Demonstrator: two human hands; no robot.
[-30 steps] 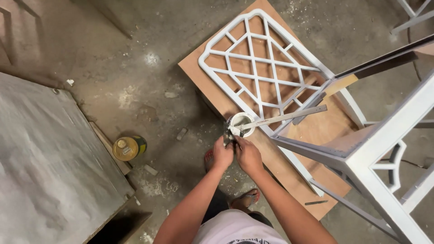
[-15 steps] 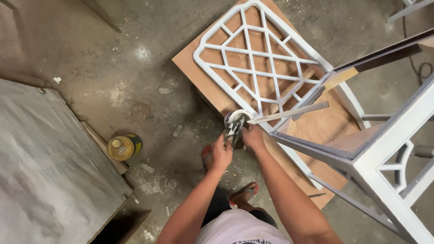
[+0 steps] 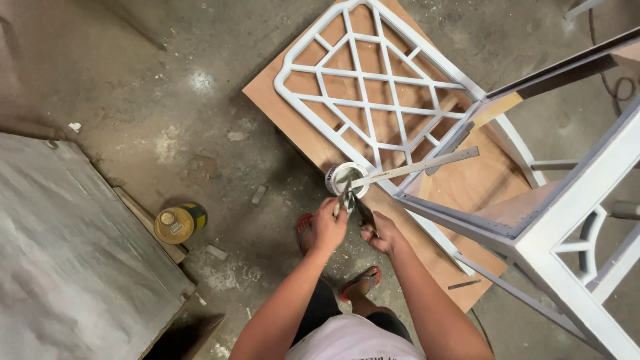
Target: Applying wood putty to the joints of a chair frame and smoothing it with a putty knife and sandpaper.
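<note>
Both hands are gripping putty knives: the right hand (image 3: 381, 235) has drawn back from the small round can (image 3: 347, 179), the left hand (image 3: 329, 227) staying just below it.

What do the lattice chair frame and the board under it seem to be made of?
Lattice chair frame: probably wood under a matte white primer or paint; a bare tan patch shows near the seat corner. The coat hides the grain, so this is uncertain.
Board: plywood or similar sheet, unpainted, reddish-brown, with faint grain and a thin flat edge.
</note>
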